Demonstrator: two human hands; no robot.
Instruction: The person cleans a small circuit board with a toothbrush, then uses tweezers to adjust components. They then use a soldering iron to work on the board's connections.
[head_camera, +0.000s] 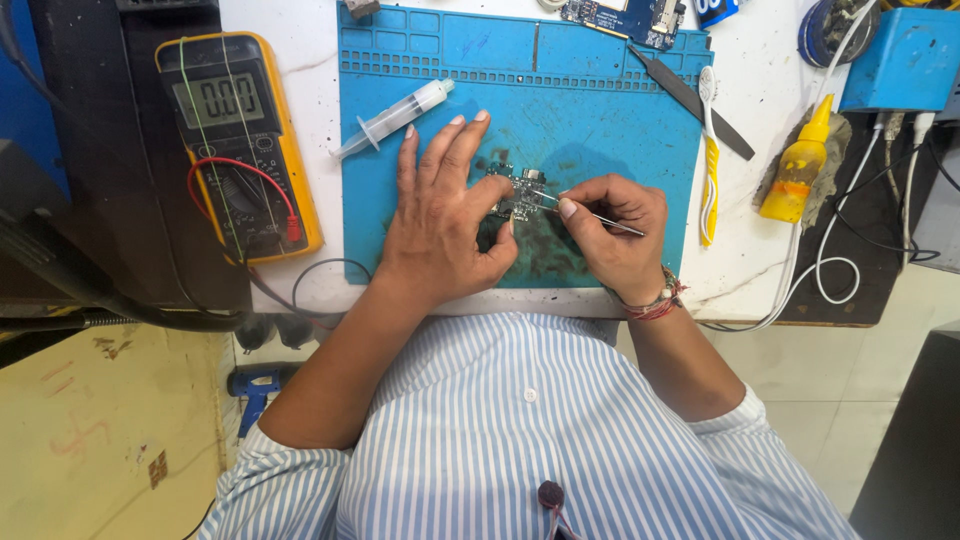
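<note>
A small dark circuit board (520, 190) lies in the middle of a blue work mat (600, 110). My left hand (440, 215) lies flat over the board's left part, fingers spread and pointing away from me, the thumb curled under at the board's near edge. My right hand (615, 232) pinches thin metal tweezers (590, 213) whose tips reach the board's right side. Much of the board is hidden under my left hand.
A yellow multimeter (235, 140) with red and black leads lies at the left. A syringe (395, 115) rests on the mat's left edge. A toothbrush (708, 160), a dark flat tool (690, 98), a yellow squeeze bottle (800, 165), a blue box (905, 60) and white cables sit at the right.
</note>
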